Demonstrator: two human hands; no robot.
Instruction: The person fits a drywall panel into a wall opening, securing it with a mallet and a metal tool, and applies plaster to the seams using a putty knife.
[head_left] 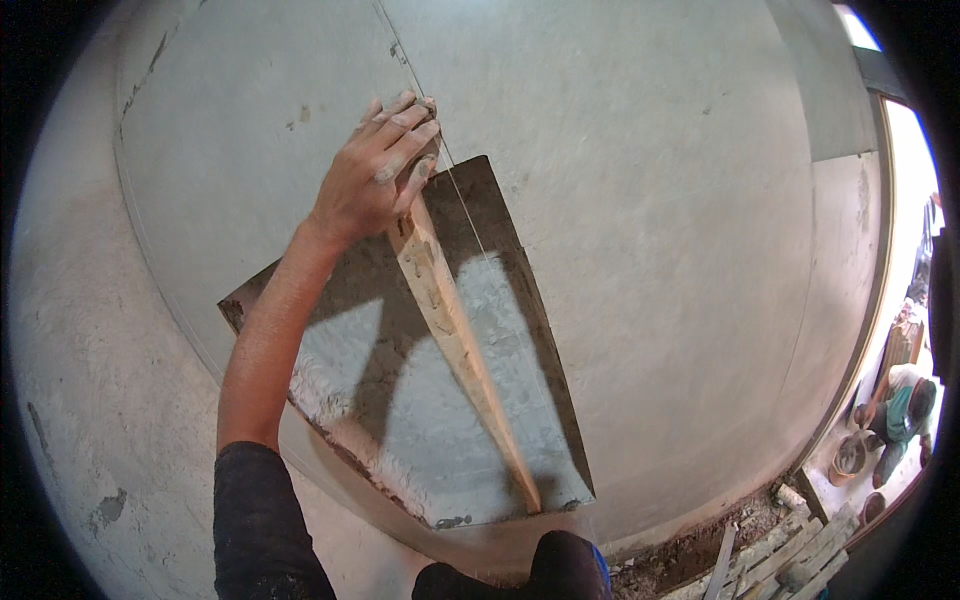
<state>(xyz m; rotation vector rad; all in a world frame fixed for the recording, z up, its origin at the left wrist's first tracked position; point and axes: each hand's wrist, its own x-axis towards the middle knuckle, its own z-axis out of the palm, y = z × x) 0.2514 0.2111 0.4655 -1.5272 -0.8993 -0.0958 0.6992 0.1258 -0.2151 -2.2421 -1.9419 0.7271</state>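
Observation:
My left hand point(382, 168) reaches up along the grey plastered wall point(650, 200) and closes over the top end of a long pale wooden strip point(455, 335). The strip runs slanting down to the right across a flat dark board point(400, 400) that lies against the wall, its surface smeared with light grey wet plaster. A thin string point(455, 180) passes down the wall beside my fingers and over the board. My fingers are dusted with plaster. My right hand is not in view.
At the far right, by a bright doorway point(915, 200), another person point(900, 410) crouches beside a round bucket point(850, 455). Loose planks point(790, 560) and rubble lie at the wall's foot, lower right. My dark-clothed knee point(565, 565) shows at the bottom edge.

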